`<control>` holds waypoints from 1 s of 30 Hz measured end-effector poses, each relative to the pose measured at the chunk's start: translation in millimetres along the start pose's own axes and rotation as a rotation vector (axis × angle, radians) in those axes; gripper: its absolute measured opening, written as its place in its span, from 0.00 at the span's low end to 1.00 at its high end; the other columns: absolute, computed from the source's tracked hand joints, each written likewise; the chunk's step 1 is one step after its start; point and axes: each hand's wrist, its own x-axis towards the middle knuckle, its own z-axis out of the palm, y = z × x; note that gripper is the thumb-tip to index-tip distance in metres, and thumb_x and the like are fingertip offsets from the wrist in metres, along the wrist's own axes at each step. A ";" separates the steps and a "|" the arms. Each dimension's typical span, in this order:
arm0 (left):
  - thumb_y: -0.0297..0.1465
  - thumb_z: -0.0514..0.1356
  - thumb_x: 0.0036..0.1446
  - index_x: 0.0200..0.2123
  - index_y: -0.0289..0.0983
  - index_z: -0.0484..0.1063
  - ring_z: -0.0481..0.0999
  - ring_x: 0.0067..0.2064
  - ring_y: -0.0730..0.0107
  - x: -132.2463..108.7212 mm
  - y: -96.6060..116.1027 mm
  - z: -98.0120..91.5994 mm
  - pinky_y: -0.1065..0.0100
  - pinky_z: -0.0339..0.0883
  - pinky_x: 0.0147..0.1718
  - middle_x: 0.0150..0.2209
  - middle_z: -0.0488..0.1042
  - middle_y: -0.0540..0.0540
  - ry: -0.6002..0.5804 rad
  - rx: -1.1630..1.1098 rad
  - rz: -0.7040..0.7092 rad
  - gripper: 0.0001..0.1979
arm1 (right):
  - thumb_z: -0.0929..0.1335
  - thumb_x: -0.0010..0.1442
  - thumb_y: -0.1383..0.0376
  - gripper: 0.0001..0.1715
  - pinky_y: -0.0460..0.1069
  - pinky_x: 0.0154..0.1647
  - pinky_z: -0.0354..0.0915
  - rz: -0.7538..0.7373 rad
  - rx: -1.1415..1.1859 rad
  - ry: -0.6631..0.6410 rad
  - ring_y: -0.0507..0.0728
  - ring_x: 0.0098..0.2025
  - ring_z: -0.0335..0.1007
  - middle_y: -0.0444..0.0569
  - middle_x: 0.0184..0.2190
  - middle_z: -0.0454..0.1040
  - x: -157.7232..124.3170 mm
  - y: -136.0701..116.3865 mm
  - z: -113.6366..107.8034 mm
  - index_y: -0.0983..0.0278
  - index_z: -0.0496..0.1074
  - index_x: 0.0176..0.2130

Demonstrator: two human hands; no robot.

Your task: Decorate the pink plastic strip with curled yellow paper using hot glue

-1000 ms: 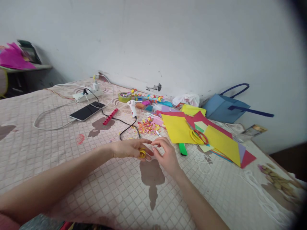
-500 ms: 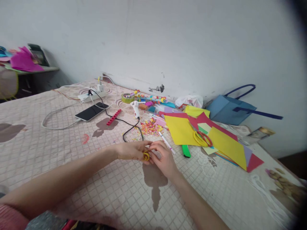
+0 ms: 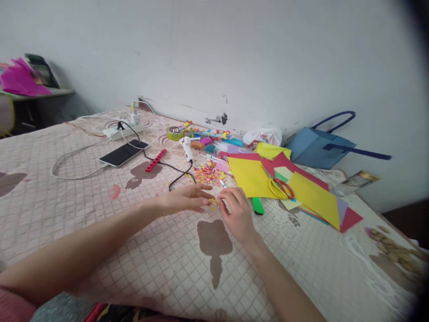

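Over the middle of the tablecloth, a small yellow paper curl (image 3: 213, 205) sits between my two hands, looped like a loose ring. My right hand (image 3: 237, 214) has thumb and forefinger pinched together at the curl's right side and appears to hold it. My left hand (image 3: 184, 199) is open, fingers stretched toward the curl; whether its fingertips touch it I cannot tell. Just beyond the hands are a white marker (image 3: 222, 183), partly hidden by my right hand, and a heap of coloured paper shreds (image 3: 208, 173).
A white glue gun (image 3: 186, 148) stands behind, its black cord trailing forward. To the left lie a phone (image 3: 123, 153), a red perforated strip (image 3: 156, 160) and a power strip (image 3: 110, 133). Yellow paper (image 3: 250, 176), scissors (image 3: 283, 188), a green cutter (image 3: 258, 205) and a blue bag (image 3: 318, 147) are right.
My hands have moved slightly apart, and my left fingers have straightened. The yellow curl, coiled tighter between both hands before, now looks looser. The whole view has shifted a little.
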 end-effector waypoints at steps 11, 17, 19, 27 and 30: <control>0.28 0.57 0.55 0.31 0.35 0.72 0.69 0.34 0.72 -4.0 2.7 11.1 0.70 0.62 0.33 0.30 0.69 0.47 0.346 1.011 0.497 0.05 | 0.61 0.56 0.74 0.09 0.55 0.42 0.62 -0.052 -0.097 -0.087 0.59 0.41 0.62 0.51 0.36 0.68 -1.4 -9.7 5.8 0.62 0.67 0.34; 0.26 0.54 0.57 0.30 0.34 0.71 0.68 0.35 0.71 -4.7 1.4 13.4 0.70 0.61 0.34 0.30 0.69 0.46 0.314 1.093 0.538 0.07 | 0.61 0.56 0.74 0.10 0.55 0.44 0.62 -0.004 0.036 -0.057 0.58 0.42 0.63 0.51 0.36 0.69 -1.1 -13.3 5.6 0.62 0.68 0.35; 0.26 0.54 0.57 0.29 0.34 0.71 0.68 0.34 0.71 -4.4 2.1 13.7 0.70 0.61 0.34 0.30 0.69 0.46 0.333 1.047 0.535 0.07 | 0.61 0.56 0.72 0.10 0.54 0.43 0.63 0.091 0.182 -0.021 0.57 0.42 0.64 0.50 0.37 0.69 -0.9 -12.3 6.2 0.61 0.67 0.37; 0.32 0.57 0.55 0.28 0.34 0.70 0.69 0.30 0.74 -2.3 1.8 13.5 0.72 0.63 0.31 0.28 0.70 0.48 0.454 0.711 0.431 0.07 | 0.65 0.55 0.61 0.09 0.47 0.35 0.64 0.567 0.776 -0.115 0.53 0.36 0.67 0.46 0.34 0.71 -0.1 -7.5 19.6 0.62 0.69 0.37; 0.32 0.57 0.55 0.28 0.34 0.70 0.69 0.30 0.74 -3.3 2.1 15.3 0.72 0.63 0.31 0.28 0.70 0.48 0.451 0.712 0.432 0.07 | 0.66 0.54 0.61 0.08 0.46 0.34 0.64 0.570 0.797 -0.106 0.52 0.33 0.66 0.44 0.31 0.69 -0.9 -7.4 26.0 0.63 0.69 0.34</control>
